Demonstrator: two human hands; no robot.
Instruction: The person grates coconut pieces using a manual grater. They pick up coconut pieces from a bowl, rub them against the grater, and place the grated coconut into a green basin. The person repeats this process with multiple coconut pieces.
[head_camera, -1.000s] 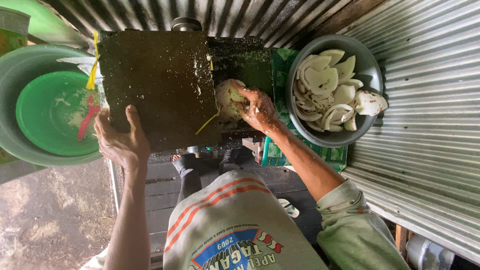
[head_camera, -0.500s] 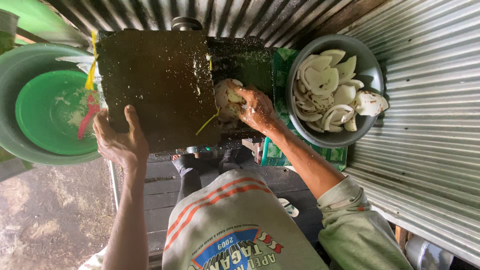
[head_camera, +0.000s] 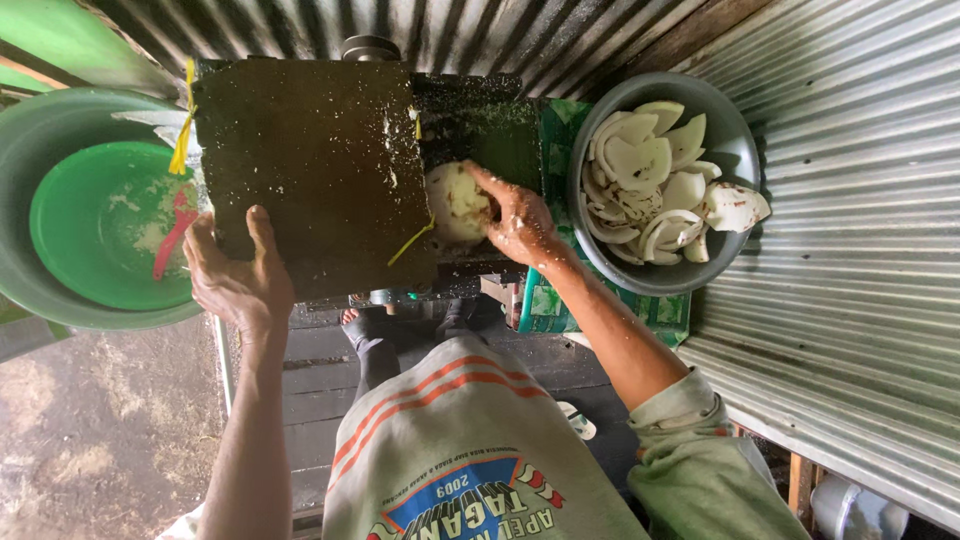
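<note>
Corrugated metal sheeting walls this cramped stall, and dark wooden floor planks show below the person's legs. Pressed into the open feed slot of the machine is a pale, rounded piece of coconut flesh, and the right hand pushes on it from the side, fingers spread flat over its top rather than wrapped around it. Just past those fingertips lies the dark, crumb-flecked chamber where the grating part must sit; it is hidden, so how close the fingertips come to it cannot be told.

That closeness looks like the main hazard: as the piece wears down, or if the wet flesh slips sideways, the fingers could slide straight into the slot. White pulp coats the hand, which likely makes the hold slicker.

Left of the piece, the left hand clamps the near edge of the dark, speckled flat metal cover, thumb on top and fingers curled under. If that brace loosens, the housing may shift under the push.

Right of the pushing hand, a grey metal bowl holds white coconut pieces, piled near its rim; a knock from the forearm could tip it. Beyond the left hand, a green plastic basin catches shreds.
</note>
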